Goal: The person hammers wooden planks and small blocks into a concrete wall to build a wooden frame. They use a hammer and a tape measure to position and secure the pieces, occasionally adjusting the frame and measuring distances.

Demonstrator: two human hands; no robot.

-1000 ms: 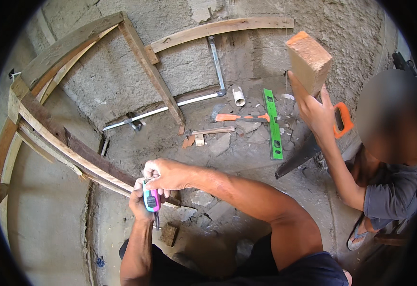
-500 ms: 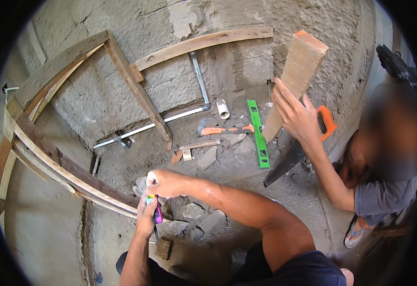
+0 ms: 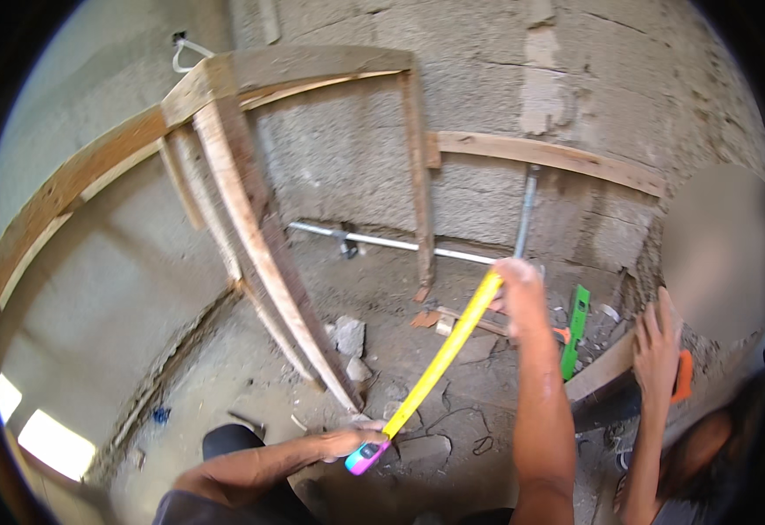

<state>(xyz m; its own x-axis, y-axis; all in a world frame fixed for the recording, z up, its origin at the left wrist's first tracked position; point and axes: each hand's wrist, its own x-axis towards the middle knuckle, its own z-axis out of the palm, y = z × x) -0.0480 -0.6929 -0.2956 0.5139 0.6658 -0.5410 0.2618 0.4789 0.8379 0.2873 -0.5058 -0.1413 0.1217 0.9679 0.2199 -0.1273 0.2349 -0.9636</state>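
Note:
My left hand (image 3: 352,440) is closed on the pink and teal case of a tape measure (image 3: 367,457), low in the middle beside the foot of a wooden post. A yellow tape blade (image 3: 443,354) runs up and right from the case. At its far end my right hand (image 3: 520,289) grips the blade, arm stretched forward. The blade hangs in the air above the rubble-strewn floor. The tip of the blade is hidden by my right fingers.
A wooden frame (image 3: 251,210) stands at left and centre against a rough wall. A grey pipe (image 3: 382,241) runs low along it. To the right lie a green spirit level (image 3: 576,332) and a handsaw (image 3: 683,376). A co-worker's hand (image 3: 658,346) rests on a timber piece (image 3: 604,366).
The view has turned left. My hands, close together before, are now apart with the yellow blade drawn out between them. The co-worker's timber piece, raised before, is now lower.

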